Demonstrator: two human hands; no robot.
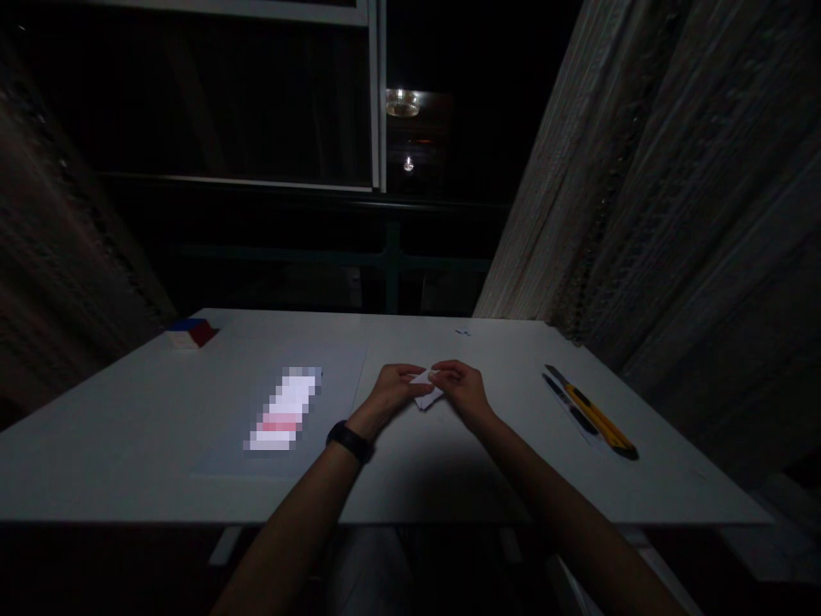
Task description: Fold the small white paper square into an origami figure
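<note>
A small folded piece of white paper (pixel 427 393) sits in the middle of the white table (pixel 487 479), pinched from both sides. My left hand (pixel 392 389) grips its left edge with curled fingers; a black watch is on that wrist. My right hand (pixel 463 387) closes on its right edge, thumb and fingers pressed together. The two hands almost touch over the paper.
A yellow utility knife (pixel 599 415) and a dark pen (pixel 569 406) lie at the right. A blurred white and pink object (pixel 284 409) rests on a sheet at the left. A coloured cube (pixel 191 331) sits at the far left corner. Dark window and curtains stand behind.
</note>
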